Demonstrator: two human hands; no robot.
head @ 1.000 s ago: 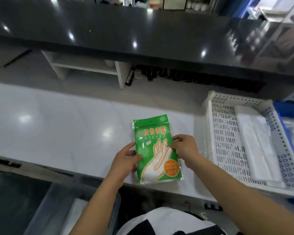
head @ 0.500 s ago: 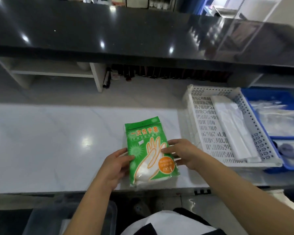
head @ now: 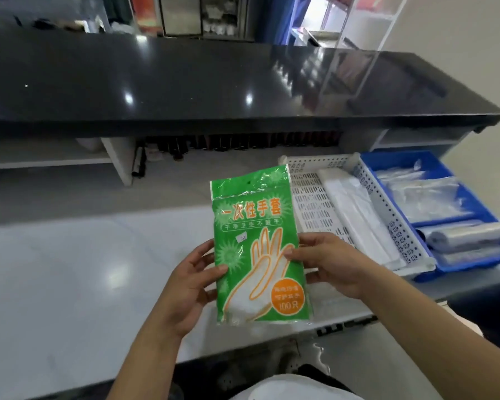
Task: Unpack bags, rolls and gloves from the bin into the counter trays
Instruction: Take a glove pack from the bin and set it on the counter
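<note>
Glove packet [head: 260, 243]: thin glossy green plastic film, crinkled, and I see glare at its top. Pale surface [head: 70, 269]: smooth, polished, mirrors the ceiling lights. Upper black shelf [head: 185, 90]: dark, glassy finish. White tray [head: 309, 197]: matt perforated plastic. Blue tray [head: 433, 168]: smooth plastic. Rolls [head: 468, 235] and bags [head: 358, 215]: translucent plastic film, soft sheen.
</note>
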